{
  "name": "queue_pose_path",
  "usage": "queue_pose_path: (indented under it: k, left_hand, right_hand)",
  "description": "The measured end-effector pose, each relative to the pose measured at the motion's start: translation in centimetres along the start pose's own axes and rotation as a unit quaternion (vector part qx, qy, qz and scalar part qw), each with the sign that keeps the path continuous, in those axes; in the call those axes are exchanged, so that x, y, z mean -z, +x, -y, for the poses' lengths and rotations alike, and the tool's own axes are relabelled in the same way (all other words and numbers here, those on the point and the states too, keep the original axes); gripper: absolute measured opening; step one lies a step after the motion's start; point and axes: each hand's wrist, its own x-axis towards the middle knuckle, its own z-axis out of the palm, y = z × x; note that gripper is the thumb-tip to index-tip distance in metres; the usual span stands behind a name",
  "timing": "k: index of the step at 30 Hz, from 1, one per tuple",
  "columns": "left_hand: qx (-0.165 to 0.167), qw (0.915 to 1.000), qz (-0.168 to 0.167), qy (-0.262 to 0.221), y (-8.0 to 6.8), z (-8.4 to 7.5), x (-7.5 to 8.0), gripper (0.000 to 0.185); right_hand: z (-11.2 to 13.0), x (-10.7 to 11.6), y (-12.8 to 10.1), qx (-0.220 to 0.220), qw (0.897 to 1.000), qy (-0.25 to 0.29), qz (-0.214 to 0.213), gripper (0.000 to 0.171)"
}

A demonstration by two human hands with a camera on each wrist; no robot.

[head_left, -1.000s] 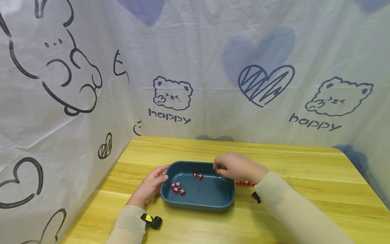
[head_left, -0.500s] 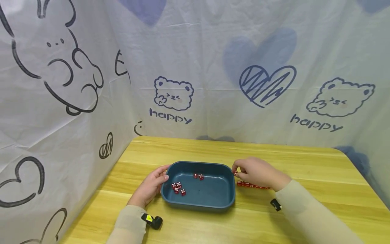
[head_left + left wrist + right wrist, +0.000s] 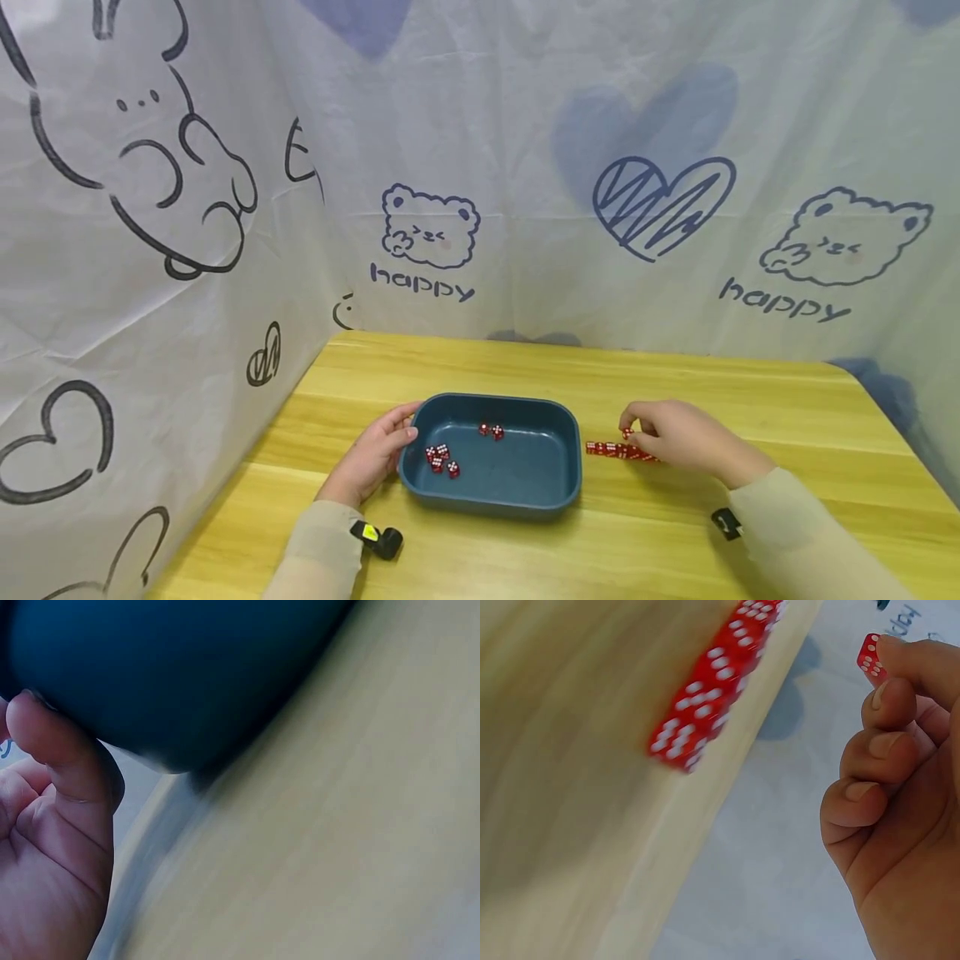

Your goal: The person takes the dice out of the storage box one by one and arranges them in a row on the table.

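Observation:
My left hand (image 3: 369,458) grips the left end of a dark blue plastic tray (image 3: 517,471), thumb over its rim; the left wrist view shows the thumb (image 3: 56,742) against the tray wall. To the tray's right, my right hand (image 3: 686,437) pinches a red die (image 3: 870,658) with white pips between thumb and forefinger, the other fingers curled in. That hand hovers by a straight row of red dice (image 3: 609,450) lined up on the table. Part of the row is hidden behind the hand in the head view; the right wrist view shows its near end (image 3: 679,739).
Loose red dice lie in the tray: a group (image 3: 441,458) at the left and a pair (image 3: 491,431) near the back wall. The wooden table (image 3: 480,550) meets a white printed cloth (image 3: 525,275) behind and at the sides.
Carrying the die, my right hand has moved right from above the tray's back right corner to the row of dice. My left hand stays on the tray.

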Motion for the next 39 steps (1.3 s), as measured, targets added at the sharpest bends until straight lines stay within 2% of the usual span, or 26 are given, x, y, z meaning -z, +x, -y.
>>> queue_pose_path:
  k: [15, 28, 39]
  left_hand:
    - [-0.001, 1.0, 0.001, -0.002, 0.3, -0.3, -0.2, 0.052]
    - [0.001, 1.0, 0.002, -0.004, 0.2, 0.1, -0.2, 0.052]
    - [0.003, 0.9999, -0.001, 0.011, 0.0, -0.1, -0.1, 0.052]
  right_hand:
    - [-4.3, 0.0, -3.4, -0.068, 0.998, -0.008, -0.012, 0.014]
    - [-6.0, -0.7, -4.4, -0.08, 0.997, 0.003, 0.003, 0.011]
    - [-6.4, -1.4, -4.2, -0.062, 0.998, -0.006, 0.011, 0.009]
